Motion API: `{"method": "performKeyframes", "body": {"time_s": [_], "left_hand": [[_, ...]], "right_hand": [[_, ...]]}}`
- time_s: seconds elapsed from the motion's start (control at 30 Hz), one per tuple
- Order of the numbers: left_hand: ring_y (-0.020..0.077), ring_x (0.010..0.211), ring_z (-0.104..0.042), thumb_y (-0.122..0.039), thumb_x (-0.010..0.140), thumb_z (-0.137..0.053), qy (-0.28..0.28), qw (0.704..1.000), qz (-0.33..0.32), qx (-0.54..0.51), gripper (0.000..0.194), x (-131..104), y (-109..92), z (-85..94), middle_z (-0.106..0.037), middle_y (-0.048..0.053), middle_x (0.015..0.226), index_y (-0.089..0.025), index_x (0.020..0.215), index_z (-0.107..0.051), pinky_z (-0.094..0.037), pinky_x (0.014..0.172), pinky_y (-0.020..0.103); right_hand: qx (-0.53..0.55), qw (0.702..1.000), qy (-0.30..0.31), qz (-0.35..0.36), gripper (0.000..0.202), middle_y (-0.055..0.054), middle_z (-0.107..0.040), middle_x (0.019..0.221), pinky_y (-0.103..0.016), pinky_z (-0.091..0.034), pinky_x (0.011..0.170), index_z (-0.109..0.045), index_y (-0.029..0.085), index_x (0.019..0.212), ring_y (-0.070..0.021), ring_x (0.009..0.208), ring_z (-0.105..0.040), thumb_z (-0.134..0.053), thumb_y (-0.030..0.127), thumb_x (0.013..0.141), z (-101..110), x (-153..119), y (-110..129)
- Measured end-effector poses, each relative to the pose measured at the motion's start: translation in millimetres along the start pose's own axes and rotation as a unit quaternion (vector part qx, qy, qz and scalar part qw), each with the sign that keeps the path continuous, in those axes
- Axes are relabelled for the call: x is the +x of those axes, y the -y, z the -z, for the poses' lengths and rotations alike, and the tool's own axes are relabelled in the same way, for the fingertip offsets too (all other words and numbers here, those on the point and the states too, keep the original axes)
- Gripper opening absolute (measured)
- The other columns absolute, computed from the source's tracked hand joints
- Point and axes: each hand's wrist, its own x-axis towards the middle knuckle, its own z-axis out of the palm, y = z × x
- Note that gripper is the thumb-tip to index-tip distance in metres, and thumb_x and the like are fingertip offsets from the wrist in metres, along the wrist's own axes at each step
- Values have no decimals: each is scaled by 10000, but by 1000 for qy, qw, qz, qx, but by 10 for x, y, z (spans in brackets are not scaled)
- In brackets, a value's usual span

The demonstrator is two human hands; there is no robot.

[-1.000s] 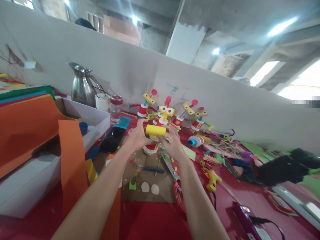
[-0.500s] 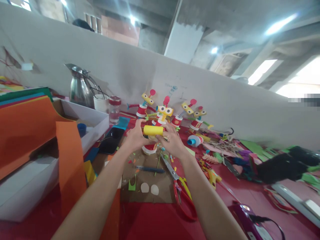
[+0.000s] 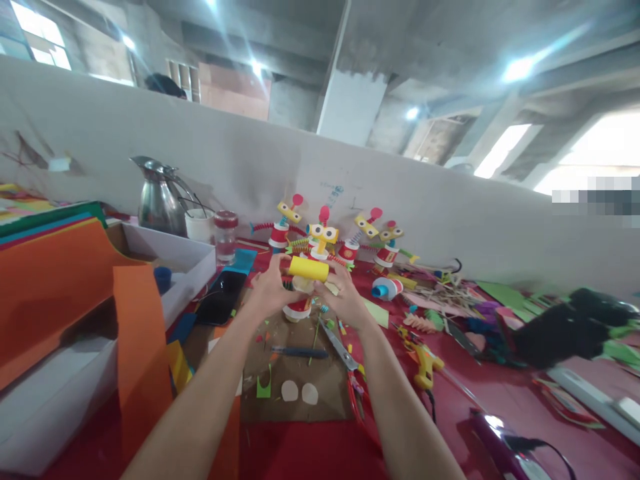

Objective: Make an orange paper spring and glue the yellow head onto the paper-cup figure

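Note:
A yellow paper tube (image 3: 309, 269) lies sideways between my hands, held up over the work board. My left hand (image 3: 270, 288) grips its left end, and my right hand (image 3: 341, 292) grips the right end. Just below the tube, a red and white paper cup (image 3: 298, 309) is partly hidden by my hands. Behind it stand several cup figures with yellow heads and round eyes, the nearest figure (image 3: 323, 235) straight ahead. On the brown board (image 3: 330, 407) lie a dark pen (image 3: 300, 352), two white paper circles (image 3: 310, 393) and scissors (image 3: 343, 345) with red handles.
At left, a white box (image 3: 170, 243) holds coloured sheets, with an orange strip (image 3: 141, 320) over its edge. A steel jug (image 3: 159, 203) and a lidded jar (image 3: 226, 237) stand behind. To the right lie a yellow glue gun (image 3: 427, 365), paper scraps and a black bag (image 3: 555, 333).
My view has tilted up a little, so everything sits lower in the picture. Both hands still hold the yellow tube, which has turned slightly.

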Motion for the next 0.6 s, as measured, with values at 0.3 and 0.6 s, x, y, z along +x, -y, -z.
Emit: {"method": "performKeyframes", "body": {"time_s": [0.3,0.6], "left_hand": [[280,1064,-622,-426,602,-760,-7,993,-10,119,787,-13,-88,-12,-692,74,1029,-246,1267,-378,-276,1052,558],[294,1172,-551,-439,631,-728,26,990,-25,140,831,-6,-85,12,-673,79,1111,-283,1336,-317,-146,1075,615]], "right_hand": [[25,993,-112,-37,259,-121,-602,1178,-462,-384,1020,-671,212,914,-265,1156,-529,-635,448,816,131,-49,63],[53,994,-64,-74,454,-78,-619,1180,-468,-402,979,-574,249,1101,-271,1130,-555,-738,426,715,252,-67,140]]}}
